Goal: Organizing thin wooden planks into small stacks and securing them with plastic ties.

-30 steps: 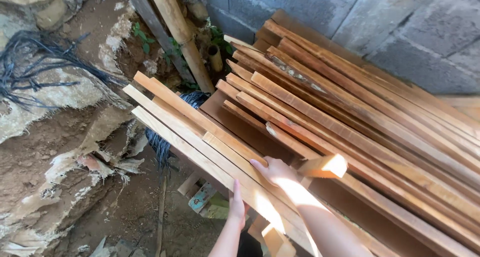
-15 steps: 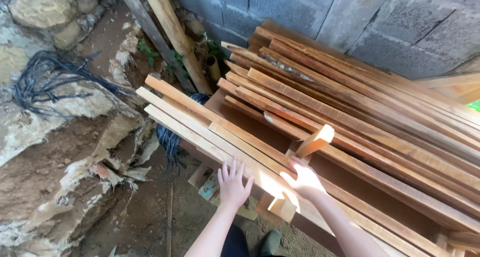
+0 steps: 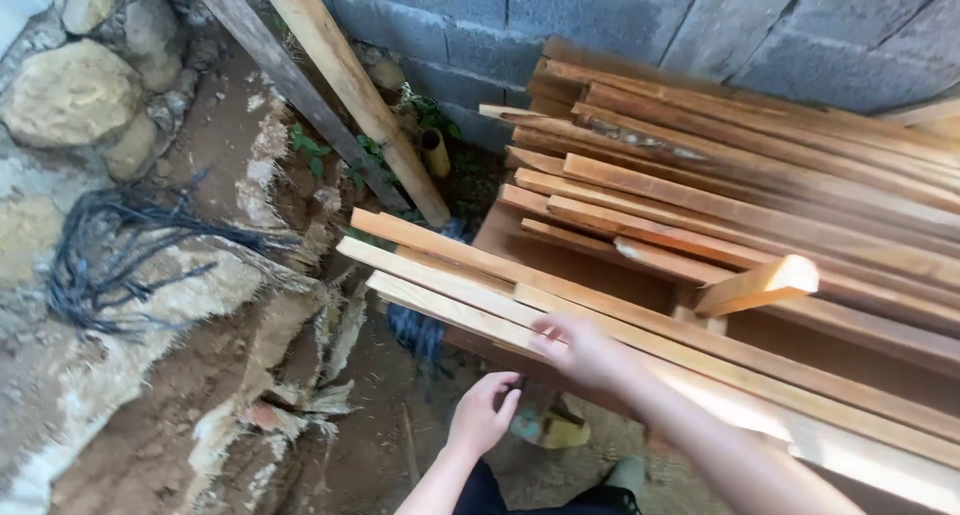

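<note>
The near planks [image 3: 470,285] at the front edge of the wood stack [image 3: 760,185] are being handled, the right hand [image 3: 580,350] laid on top with fingers loosely spread, the left hand [image 3: 483,415] held half-curled and empty just below, so a firm two-handed grip is judged to be needed next

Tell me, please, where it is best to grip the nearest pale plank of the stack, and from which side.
Probably its free left end, from the near edge: the pale plank juts past the stack there, open underneath. The right hand already rests on top; the left hand hangs below, apart.
</note>
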